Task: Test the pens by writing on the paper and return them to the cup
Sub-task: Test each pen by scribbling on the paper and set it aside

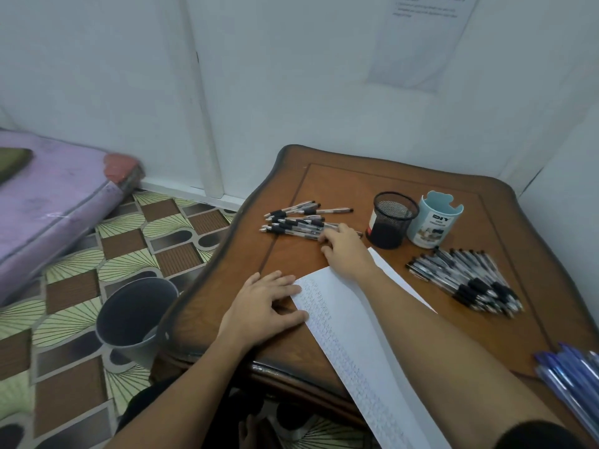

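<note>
Since the table (pixel 356 179) is shoved into a corner, there's wall right behind it and on the right. The only open side is the left, where the wavy edge drops off to the patterned floor (pixel 81 286), and a grey bin (pixel 133 315) sits just beside the near-left corner. There's bare wood along the far edge and in a strip between the paper (pixel 356 319) and the left edge. That paper runs diagonally from mid-table and hangs over the near edge; it's white, with rows of tiny blue scribbles down its left part. On its left edge the left hand (pixel 262 306) lies flat, fingers straight and a bit spread, gripping nothing. Meanwhile the right hand (pixel 346 251) reaches past the paper's far corner to the smaller pile of pens (pixel 301 222) on the left side. Its fingertips are on the pen ends, but honestly I can't tell if it's pinching one or just touching. Those pens are clear with black grips, lying roughly parallel. Just right of that hand, the black mesh cup (pixel 393 218) and the light blue cup (pixel 432 222) stand upright side by side. A bigger fanned heap of pens (pixel 466 280) lies nearer than the cups, right of the paper. Some blue pens (pixel 570 374) poke in at the bottom right.
</note>
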Motion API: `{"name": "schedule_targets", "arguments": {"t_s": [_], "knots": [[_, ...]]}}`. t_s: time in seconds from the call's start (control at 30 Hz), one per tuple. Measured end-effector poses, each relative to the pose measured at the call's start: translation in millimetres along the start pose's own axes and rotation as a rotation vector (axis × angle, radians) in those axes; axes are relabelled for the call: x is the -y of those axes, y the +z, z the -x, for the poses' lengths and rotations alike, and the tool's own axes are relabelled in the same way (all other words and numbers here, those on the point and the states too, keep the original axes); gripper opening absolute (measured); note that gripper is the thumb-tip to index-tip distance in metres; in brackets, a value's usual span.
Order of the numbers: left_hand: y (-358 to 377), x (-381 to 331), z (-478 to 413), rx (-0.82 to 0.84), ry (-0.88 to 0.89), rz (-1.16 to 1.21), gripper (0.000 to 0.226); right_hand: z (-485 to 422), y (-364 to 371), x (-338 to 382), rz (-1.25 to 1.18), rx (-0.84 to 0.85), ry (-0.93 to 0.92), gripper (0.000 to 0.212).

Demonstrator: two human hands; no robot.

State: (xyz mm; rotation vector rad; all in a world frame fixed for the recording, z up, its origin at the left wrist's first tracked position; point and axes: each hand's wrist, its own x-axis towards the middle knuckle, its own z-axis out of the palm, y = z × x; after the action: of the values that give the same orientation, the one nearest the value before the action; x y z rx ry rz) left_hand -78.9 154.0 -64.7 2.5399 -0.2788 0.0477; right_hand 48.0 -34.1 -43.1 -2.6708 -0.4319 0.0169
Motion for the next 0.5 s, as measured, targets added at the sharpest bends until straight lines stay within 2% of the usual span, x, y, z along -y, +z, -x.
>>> {"name": "schedule_targets", "arguments": {"t_s": [0.13,0.3,0.5], "knots": [[-0.4,-0.4,-0.7,-0.007,-0.014,-0.018,0.062,0.3,0.8,0.1,0.002,-0.059,-0.026,0.028],[-0.2,-1.8,-0.5,0.008,-0.03,-0.023,0.064,-6.8,1.2,6.3,0.005,-0.055,0.004,0.036],[-2.2,-3.0,-0.5,0.018,-0.033,-0.028,0.065,-9.0,2.0,6.5,0.008,-0.082,0.014,0.018]]}}
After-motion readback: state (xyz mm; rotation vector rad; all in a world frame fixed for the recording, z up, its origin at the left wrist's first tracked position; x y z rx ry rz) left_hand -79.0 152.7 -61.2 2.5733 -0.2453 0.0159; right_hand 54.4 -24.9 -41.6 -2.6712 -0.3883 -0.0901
